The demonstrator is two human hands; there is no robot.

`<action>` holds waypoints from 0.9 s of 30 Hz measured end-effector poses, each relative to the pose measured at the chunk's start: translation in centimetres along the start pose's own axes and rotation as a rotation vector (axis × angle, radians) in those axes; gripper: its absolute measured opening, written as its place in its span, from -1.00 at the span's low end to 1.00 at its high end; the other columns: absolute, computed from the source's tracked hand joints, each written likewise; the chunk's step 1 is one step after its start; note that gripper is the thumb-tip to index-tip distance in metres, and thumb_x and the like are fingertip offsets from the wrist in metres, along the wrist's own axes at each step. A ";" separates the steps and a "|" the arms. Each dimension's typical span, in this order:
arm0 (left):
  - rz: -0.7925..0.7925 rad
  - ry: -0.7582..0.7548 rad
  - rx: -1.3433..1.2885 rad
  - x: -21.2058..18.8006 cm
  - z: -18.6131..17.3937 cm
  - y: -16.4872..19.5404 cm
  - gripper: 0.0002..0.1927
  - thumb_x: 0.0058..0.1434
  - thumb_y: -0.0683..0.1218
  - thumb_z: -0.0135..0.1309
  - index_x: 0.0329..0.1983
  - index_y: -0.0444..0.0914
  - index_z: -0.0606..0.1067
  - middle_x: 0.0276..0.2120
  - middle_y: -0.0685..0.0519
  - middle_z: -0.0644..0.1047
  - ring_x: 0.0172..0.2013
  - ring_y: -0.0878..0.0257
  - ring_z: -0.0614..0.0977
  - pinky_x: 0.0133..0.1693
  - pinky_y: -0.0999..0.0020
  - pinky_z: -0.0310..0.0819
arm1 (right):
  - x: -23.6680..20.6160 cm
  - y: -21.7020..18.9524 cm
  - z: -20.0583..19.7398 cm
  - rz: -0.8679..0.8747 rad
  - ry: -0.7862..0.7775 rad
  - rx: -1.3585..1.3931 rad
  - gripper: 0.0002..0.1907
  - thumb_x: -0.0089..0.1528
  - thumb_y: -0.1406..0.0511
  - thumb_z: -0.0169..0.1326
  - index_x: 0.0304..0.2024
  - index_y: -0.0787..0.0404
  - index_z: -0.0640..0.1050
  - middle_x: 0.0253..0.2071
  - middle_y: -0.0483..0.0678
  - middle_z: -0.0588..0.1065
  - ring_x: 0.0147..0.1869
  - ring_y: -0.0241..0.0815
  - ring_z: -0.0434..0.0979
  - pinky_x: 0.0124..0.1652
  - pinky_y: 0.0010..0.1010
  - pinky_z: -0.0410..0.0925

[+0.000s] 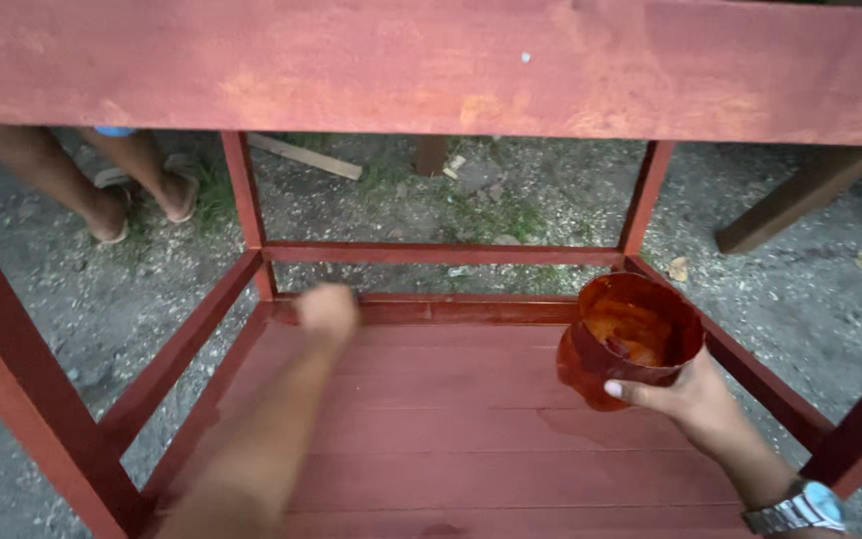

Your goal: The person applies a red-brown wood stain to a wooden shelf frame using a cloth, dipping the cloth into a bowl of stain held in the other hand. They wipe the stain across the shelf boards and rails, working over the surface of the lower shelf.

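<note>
I look down through a red-painted wooden frame point(431, 70) onto its lower shelf point(451, 429). My right hand point(685, 399), with a silver wristwatch point(800, 507) on its wrist, grips a small round container point(626, 339) coated in red-orange paint, held above the shelf's right side. My left hand point(326, 311) reaches down to the far edge of the shelf by the back rail point(431, 254). It is blurred and closed; I cannot tell whether it holds anything.
Gravel and sparse grass point(491, 200) lie under the frame. Another person's bare legs and sandalled feet point(142, 195) stand at the upper left. A loose wooden strip point(301, 157) lies behind, and another timber leg point(800, 195) slants at the upper right.
</note>
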State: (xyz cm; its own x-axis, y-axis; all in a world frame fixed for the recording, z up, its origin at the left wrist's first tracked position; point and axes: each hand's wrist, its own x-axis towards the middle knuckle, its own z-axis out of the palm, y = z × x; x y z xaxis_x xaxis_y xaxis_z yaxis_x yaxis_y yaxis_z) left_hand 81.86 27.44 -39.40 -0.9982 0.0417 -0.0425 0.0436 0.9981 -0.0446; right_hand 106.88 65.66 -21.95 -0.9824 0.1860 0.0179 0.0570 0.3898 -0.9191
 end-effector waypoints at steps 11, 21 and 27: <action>0.306 -0.004 -0.162 -3.5 0.4 20.5 -0.79 0.23 -0.09 0.04 -0.21 -0.13 0.68 -0.18 -0.04 0.66 -0.17 -0.05 0.71 -0.31 -0.35 0.56 | 4.6 -2.0 0.7 0.017 -0.015 0.012 0.03 -0.14 0.40 0.37 0.37 0.17 0.25 0.27 0.02 0.45 0.38 -0.04 0.42 0.28 -0.14 0.32; -0.020 0.023 -0.010 1.8 0.1 -1.6 -0.78 0.26 -0.08 0.04 -0.22 -0.12 0.70 -0.21 -0.02 0.68 -0.18 -0.02 0.73 -0.32 -0.20 0.60 | 6.0 0.5 3.4 -0.015 -0.075 0.024 0.06 -0.16 0.36 0.40 0.37 0.19 0.23 0.24 0.05 0.45 0.36 -0.01 0.42 0.27 -0.13 0.32; 0.119 0.038 0.045 -0.2 0.8 4.1 -0.77 0.29 -0.08 0.02 -0.17 -0.13 0.69 -0.19 -0.05 0.70 -0.17 -0.04 0.73 -0.31 -0.27 0.57 | 6.3 1.0 4.3 0.070 -0.080 0.106 0.04 -0.16 0.37 0.39 0.36 0.18 0.25 0.22 0.05 0.46 0.33 0.00 0.46 0.21 -0.11 0.40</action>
State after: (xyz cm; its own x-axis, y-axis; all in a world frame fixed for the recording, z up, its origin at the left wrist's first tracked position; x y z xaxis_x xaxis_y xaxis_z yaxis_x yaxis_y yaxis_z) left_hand 82.30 31.44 -40.39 -0.9867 0.1622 -0.0120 0.1627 0.9829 -0.0858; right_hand 99.99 63.34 -24.48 -0.9879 0.1352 -0.0755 0.1111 0.2797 -0.9536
